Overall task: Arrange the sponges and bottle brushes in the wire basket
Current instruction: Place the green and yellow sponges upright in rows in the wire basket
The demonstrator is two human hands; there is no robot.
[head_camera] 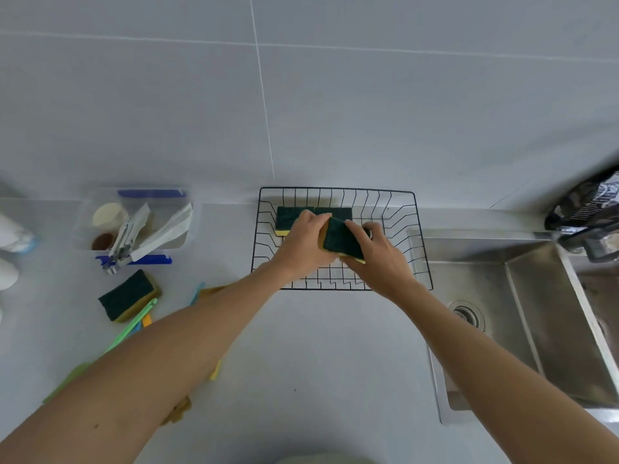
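Wire basket (422, 259) sits on the tabletop (318, 346), its right rim just beside the sink (502, 296). Inside, against the far wall of the basket, two sponges (291, 217) lie flat side by side, green face up — these count as placed.

A third sponge (343, 241) is held tilted above the middle of the basket, not yet set down. Left hand (306, 244) pinches its left edge; right hand (378, 259) grips its right and lower edge, fingers curled around it.

Still outside, left of the basket on the tabletop: one more sponge (129, 295), and beside it the bottle brushes (134, 324) — green, blue and orange handles, largely hidden under the left forearm, so count unclear.

Judgement: sponges roughly half done, brushes not started. Clear container (192, 212) of oddments further left appears unrelated.
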